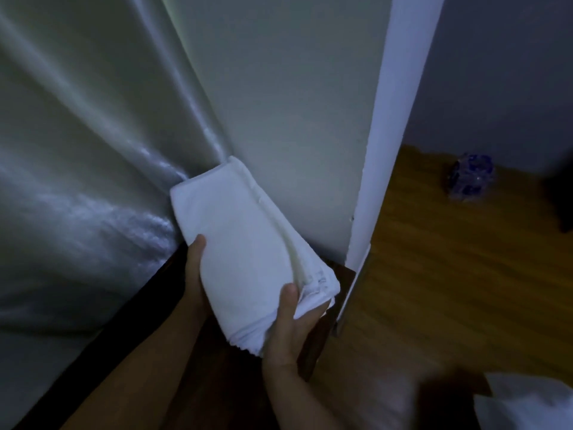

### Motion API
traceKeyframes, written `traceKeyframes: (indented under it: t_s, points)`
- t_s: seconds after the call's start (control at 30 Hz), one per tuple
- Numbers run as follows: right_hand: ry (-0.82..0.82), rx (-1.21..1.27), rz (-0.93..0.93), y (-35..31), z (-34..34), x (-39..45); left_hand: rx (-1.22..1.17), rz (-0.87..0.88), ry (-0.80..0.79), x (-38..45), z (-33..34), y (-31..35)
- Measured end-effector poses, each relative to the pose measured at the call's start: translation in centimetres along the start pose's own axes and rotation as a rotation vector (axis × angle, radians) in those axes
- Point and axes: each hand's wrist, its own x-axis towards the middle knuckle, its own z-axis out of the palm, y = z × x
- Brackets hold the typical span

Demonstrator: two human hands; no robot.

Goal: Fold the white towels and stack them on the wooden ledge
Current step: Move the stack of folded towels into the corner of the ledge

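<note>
A pale curtain [77,150] is seen at left, beside which the folded white towel [245,243] is gripped at its near edges by the left hand [195,268] and right hand [291,324] over the dark wooden ledge [344,274] against the wall [294,119].

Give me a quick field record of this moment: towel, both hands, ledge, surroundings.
towel: white, folded, lying against the wall, far end by the curtain
left hand: grips the towel's left edge, thumb on top
right hand: grips the near right corner, thumb on top
ledge: dark wood, mostly hidden under the towel
other cloth: white, bottom right corner, blurred
floor: wooden, a small blue-patterned object on it, too dim to identify
</note>
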Motion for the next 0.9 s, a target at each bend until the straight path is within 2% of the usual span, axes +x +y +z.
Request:
traceKeyframes:
  t_s: [0.17, 0.37, 0.57, 0.63, 0.7, 0.8, 0.9]
  points:
    - [-0.034, -0.033, -0.049, -1.8, 0.0, 5.3, -0.030, 0.120, -0.005, 3.0, 1.3, -2.1]
    - [-0.149, -0.071, 0.007, -5.9, 0.3, 10.6, 0.112, 0.387, 0.238, 4.6, 5.4, -4.0]
    - [-0.089, -0.137, 0.097, -6.6, -0.2, 11.1, 0.157, 0.357, 0.253, 3.8, 5.7, -1.3]
    - [-0.158, -0.055, 0.215, -7.1, -0.2, 11.8, 0.157, 0.400, 0.256, 4.5, 5.2, 2.0]
    - [-0.262, 0.044, 0.287, -7.9, 0.3, 12.4, 0.161, 0.354, 0.244, 5.7, 5.2, 4.9]
    - [-0.258, 0.076, 0.292, -8.5, 1.5, 13.0, 0.234, 0.305, 0.238, 7.7, 5.1, 6.2]
    - [-0.216, 0.038, 0.261, -8.3, 2.4, 13.4, 0.201, 0.312, 0.247, 8.9, 4.6, 5.9]
